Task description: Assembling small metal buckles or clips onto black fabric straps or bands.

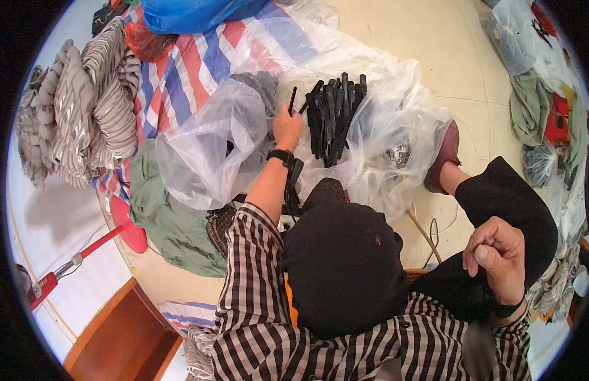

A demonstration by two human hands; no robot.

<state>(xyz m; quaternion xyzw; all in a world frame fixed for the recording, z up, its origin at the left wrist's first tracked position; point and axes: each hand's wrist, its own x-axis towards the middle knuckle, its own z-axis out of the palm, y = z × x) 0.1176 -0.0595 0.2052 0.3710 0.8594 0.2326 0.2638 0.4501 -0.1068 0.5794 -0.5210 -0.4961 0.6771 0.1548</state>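
Observation:
My left hand [287,131] reaches forward over the plastic sheeting, its fingers closed on a thin black stick [292,100] that points away from me. Just right of it lies a bundle of similar black sticks [332,117], side by side. To the left of the hand, a clear plastic bag [215,146] sits beside grey bundled material [261,89]. My right hand [498,251] is raised by my bent right knee, away from the sticks. Its fingers curl in loosely, and nothing shows in them.
Bundled grey cord [91,105] is heaped at the far left, next to striped sheeting [186,76] and a blue bag [199,14]. Green cloth [170,209] lies near my left arm, by a red-handled tool [85,254]. More bags and cloth [529,108] line the right side.

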